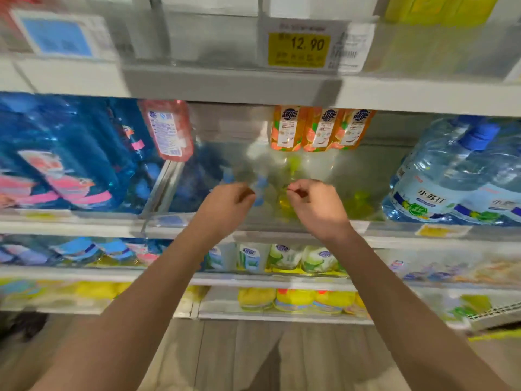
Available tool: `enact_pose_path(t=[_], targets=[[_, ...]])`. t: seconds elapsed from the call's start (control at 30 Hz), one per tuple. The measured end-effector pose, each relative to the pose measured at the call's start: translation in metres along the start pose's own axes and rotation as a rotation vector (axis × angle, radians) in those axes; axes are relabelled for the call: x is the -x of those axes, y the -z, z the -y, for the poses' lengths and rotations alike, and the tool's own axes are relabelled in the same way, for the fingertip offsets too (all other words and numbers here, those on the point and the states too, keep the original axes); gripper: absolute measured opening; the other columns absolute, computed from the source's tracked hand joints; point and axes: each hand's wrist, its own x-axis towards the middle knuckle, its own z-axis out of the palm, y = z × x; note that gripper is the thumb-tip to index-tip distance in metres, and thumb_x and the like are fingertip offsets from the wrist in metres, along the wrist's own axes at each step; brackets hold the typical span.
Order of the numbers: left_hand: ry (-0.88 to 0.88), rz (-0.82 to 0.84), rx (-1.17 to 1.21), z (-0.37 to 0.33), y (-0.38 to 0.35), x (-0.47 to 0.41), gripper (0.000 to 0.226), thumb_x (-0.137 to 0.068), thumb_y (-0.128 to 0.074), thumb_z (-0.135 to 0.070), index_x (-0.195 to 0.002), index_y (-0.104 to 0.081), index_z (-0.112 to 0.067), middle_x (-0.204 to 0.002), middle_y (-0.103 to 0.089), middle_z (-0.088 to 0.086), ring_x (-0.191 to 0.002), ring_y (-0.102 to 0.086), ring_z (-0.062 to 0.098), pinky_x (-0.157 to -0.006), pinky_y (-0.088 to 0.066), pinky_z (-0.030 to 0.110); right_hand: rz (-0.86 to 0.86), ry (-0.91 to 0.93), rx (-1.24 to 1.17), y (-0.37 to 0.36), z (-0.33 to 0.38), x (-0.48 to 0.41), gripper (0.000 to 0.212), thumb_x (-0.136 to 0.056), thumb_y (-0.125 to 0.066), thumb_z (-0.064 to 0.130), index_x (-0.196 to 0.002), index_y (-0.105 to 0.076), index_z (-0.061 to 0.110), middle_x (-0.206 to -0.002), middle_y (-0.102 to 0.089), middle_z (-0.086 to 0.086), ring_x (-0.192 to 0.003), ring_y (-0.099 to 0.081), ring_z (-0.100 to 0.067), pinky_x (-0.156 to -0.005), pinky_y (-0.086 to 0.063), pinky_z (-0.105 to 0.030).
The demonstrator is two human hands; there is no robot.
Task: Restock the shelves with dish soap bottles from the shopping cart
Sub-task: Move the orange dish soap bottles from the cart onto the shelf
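Note:
Three orange-labelled dish soap bottles (320,128) stand side by side at the back of the middle shelf (282,224). Both my hands reach into the open bay in front of them. My left hand (228,206) has its fingers curled, right beside a blurred blue-capped clear shape (260,187). My right hand (314,206) is curled too, its fingertips at a blurred yellow shape (284,203). Motion blur hides whether either hand grips anything. The shopping cart is out of view.
Blue refill packs (62,153) and a pink bottle (169,129) fill the bay to the left. Large clear water-blue jugs (456,170) stand to the right. A yellow 12.90 price tag (298,49) hangs on the shelf above. Lower shelves hold white-green pouches (284,258) and yellow bottles (296,301).

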Motion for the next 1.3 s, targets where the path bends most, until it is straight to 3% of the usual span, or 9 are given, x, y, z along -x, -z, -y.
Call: enact_pose_path(t=[0.1,0.3,0.6,0.77,0.9,1.03,1.13,1.2,1.3], targets=[[0.049,-0.053,0.066,-0.005,0.027,0.063,0.022,-0.095,-0.053,-0.017,-0.101,-0.068,-0.003,-0.098,-0.068,0.011,-0.094,-0.06,0.026,-0.082,-0.045,0.036,0.062,0.037,-0.049,0.006,0.033,0.051,0.018,-0.091,-0.058,0.018,-0.101,-0.071,0.012,-0.099,-0.072,-0.007,-0.093,-0.063,-0.024,-0.084,-0.048,-0.034],[0.348,-0.133,0.192,0.009,0.059,0.193,0.019,-0.095,-0.052,-0.018,-0.098,-0.067,-0.006,-0.092,-0.066,0.004,-0.086,-0.057,0.019,-0.07,-0.038,0.028,0.249,-0.07,-0.27,-0.013,0.071,0.147,0.013,-0.089,-0.058,0.009,-0.093,-0.071,0.007,-0.081,-0.068,-0.006,-0.068,-0.06,-0.019,-0.071,-0.05,-0.036],[1.043,-0.012,0.229,0.079,0.024,0.387,0.029,-0.095,-0.046,-0.025,-0.106,-0.066,-0.005,-0.11,-0.066,0.013,-0.103,-0.06,0.028,-0.079,-0.043,0.027,0.792,-0.037,0.035,-0.083,0.099,0.257,0.019,-0.091,-0.053,0.018,-0.095,-0.069,0.009,-0.096,-0.07,-0.011,-0.093,-0.063,-0.029,-0.081,-0.049,-0.035],[1.339,0.003,0.369,0.097,0.013,0.476,0.038,-0.099,-0.042,-0.029,-0.108,-0.061,0.002,-0.113,-0.062,0.015,-0.09,-0.056,0.023,-0.071,-0.041,0.028,1.045,0.022,0.196,-0.12,0.126,0.284,0.024,-0.094,-0.049,0.018,-0.107,-0.066,0.007,-0.107,-0.067,-0.01,-0.097,-0.061,-0.024,-0.073,-0.042,-0.027],[1.495,-0.088,0.463,0.113,0.02,0.521,0.036,-0.094,-0.049,-0.027,-0.107,-0.061,0.004,-0.112,-0.064,0.019,-0.102,-0.06,0.032,-0.077,-0.045,0.034,1.186,0.063,0.357,-0.155,0.16,0.296,0.026,-0.094,-0.045,0.019,-0.106,-0.065,0.007,-0.108,-0.066,-0.013,-0.102,-0.06,-0.029,-0.081,-0.047,-0.031],[1.591,-0.184,0.534,0.148,0.042,0.549,0.025,-0.093,-0.054,-0.023,-0.102,-0.064,-0.002,-0.107,-0.066,0.013,-0.098,-0.061,0.028,-0.076,-0.042,0.028,1.263,0.176,0.463,-0.219,0.201,0.291,0.017,-0.089,-0.048,0.024,-0.074,-0.053,0.018,-0.09,-0.06,-0.012,-0.095,-0.061,-0.027,-0.073,-0.041,-0.026],[1.635,-0.323,0.552,0.189,0.076,0.562,0.025,-0.095,-0.051,-0.024,-0.094,-0.064,-0.003,-0.108,-0.066,0.015,-0.09,-0.059,0.026,-0.073,-0.041,0.028,1.274,0.31,0.478,-0.253,0.277,0.28,0.018,-0.09,-0.048,0.015,-0.085,-0.064,0.006,-0.097,-0.064,-0.022,-0.095,-0.061,-0.03,-0.07,-0.04,-0.031],[1.635,-0.431,0.526,0.214,0.111,0.566,0.026,-0.096,-0.051,-0.024,-0.101,-0.065,-0.003,-0.107,-0.064,0.013,-0.1,-0.059,0.028,-0.076,-0.04,0.026,1.237,0.394,0.439,-0.28,0.326,0.272,0.024,-0.091,-0.049,0.015,-0.102,-0.065,0.001,-0.108,-0.065,-0.023,-0.104,-0.06,-0.033,-0.08,-0.044,-0.033],[1.556,-0.695,0.465,0.248,0.177,0.569,0.025,-0.095,-0.051,-0.019,-0.11,-0.066,-0.005,-0.11,-0.067,0.013,-0.109,-0.059,0.029,-0.088,-0.041,0.028,1.198,0.459,0.28,-0.317,0.394,0.271,0.021,-0.09,-0.056,0.017,-0.1,-0.069,0.004,-0.105,-0.068,-0.02,-0.102,-0.062,-0.034,-0.084,-0.047,-0.035]])
